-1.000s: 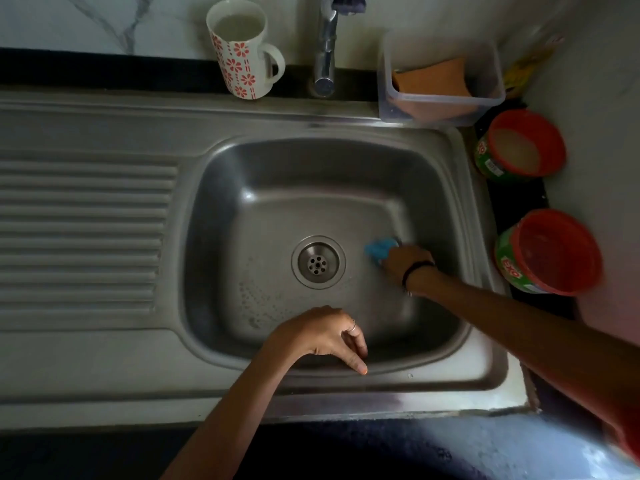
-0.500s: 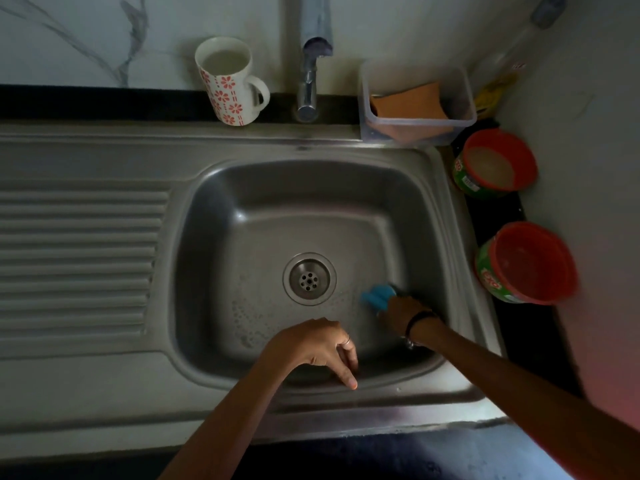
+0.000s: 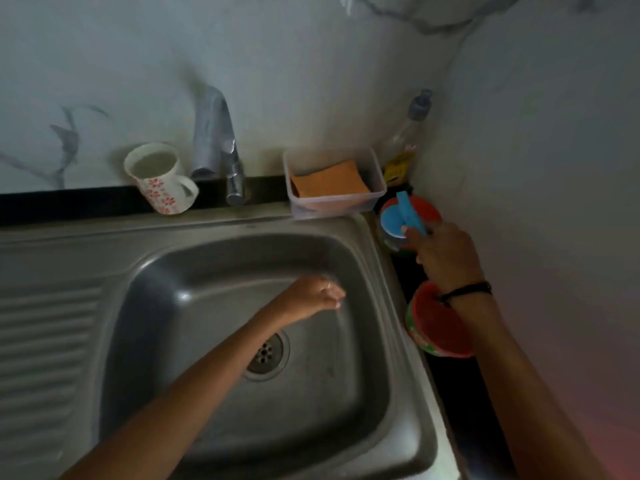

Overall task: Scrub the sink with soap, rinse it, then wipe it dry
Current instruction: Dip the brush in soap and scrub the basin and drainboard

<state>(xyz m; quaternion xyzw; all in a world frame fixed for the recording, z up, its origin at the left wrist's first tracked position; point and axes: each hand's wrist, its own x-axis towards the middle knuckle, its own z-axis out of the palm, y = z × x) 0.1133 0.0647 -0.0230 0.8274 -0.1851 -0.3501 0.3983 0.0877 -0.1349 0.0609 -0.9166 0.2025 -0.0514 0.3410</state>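
The steel sink point(image 3: 388, 306) fills the lower middle, with its drain point(image 3: 266, 353) partly hidden by my left forearm. My right hand point(image 3: 445, 258) is off to the right of the basin and grips a blue scrubber point(image 3: 408, 214), holding it over the far red soap tub point(image 3: 410, 216). My left hand point(image 3: 313, 296) hovers inside the basin near the back wall, fingers loosely curled and holding nothing. The tap point(image 3: 216, 150) stands behind the basin.
A floral mug point(image 3: 161, 180) sits left of the tap. A clear box with an orange cloth point(image 3: 329, 180) stands behind the sink's right corner. A second red tub point(image 3: 436, 322) sits under my right wrist. A bottle point(image 3: 414, 133) stands in the corner; the draining board point(image 3: 45, 341) lies left.
My right hand has lifted the blue scrubber out of the basin and carried it right to the far red tub. My left hand has moved from the front rim toward the back. The view tilted up.
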